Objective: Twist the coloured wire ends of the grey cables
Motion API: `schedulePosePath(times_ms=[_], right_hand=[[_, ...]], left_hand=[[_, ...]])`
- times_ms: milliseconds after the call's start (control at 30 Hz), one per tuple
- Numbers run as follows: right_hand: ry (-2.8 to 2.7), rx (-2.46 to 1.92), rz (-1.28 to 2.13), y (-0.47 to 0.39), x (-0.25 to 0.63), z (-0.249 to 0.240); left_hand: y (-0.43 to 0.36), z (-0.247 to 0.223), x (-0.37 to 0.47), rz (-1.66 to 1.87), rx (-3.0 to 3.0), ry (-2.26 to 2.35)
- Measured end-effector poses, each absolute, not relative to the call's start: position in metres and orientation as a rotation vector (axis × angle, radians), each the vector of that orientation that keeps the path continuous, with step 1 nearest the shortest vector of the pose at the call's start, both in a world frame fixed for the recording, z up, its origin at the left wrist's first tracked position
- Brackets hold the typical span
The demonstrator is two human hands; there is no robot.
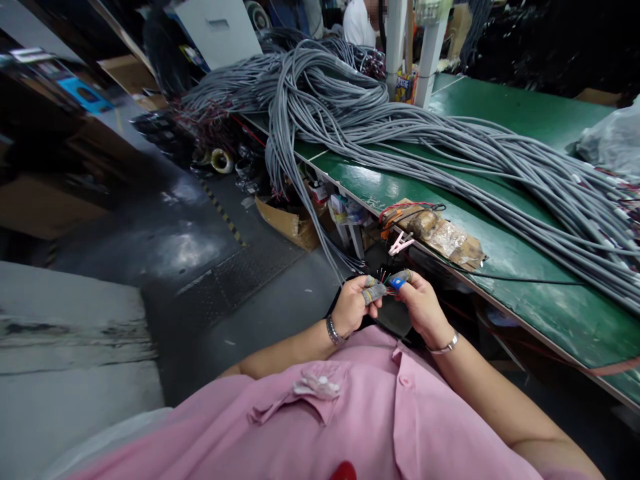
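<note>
My left hand point(354, 303) and my right hand point(423, 305) meet in front of my pink shirt, beside the green table's edge. Fingertips on both hands wear grey and blue finger covers. Between them I pinch the end of a grey cable point(334, 257) with its thin coloured wires point(384, 276) fanned out, red and green among them. The cable hangs down from the big bundle on the table. Each wrist carries a metal bracelet.
A large pile of grey cables point(400, 133) sprawls over the green table point(525, 260). A taped brown pad with red wires and a pink clip point(400, 243) sits at the table edge. Cardboard boxes point(290, 223) stand below. Another person point(361, 21) sits far back.
</note>
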State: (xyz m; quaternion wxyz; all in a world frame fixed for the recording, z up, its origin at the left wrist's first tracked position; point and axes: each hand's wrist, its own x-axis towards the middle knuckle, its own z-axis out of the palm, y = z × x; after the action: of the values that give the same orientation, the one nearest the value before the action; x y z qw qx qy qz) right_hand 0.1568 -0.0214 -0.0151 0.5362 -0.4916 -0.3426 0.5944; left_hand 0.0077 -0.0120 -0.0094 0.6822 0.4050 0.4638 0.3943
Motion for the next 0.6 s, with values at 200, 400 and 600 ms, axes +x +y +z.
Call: schedulePosePath(times_ms=[200, 400, 600], right_hand=[[-0.626, -1.054, 1.477, -0.016, 0.167, -0.019], [-0.552, -1.034, 1.504, 0.008, 0.181, -0.019], [-0.724, -1.002, 1.612, 0.033, 0.177, -0.007]], left_hand=[[-0.003, -0.007, 0.002, 0.903, 0.944, 1.061], [0.013, 0.006, -0.003, 0.888, 0.895, 0.958], [0.029, 0.02, -0.002, 0.757, 0.855, 0.812]])
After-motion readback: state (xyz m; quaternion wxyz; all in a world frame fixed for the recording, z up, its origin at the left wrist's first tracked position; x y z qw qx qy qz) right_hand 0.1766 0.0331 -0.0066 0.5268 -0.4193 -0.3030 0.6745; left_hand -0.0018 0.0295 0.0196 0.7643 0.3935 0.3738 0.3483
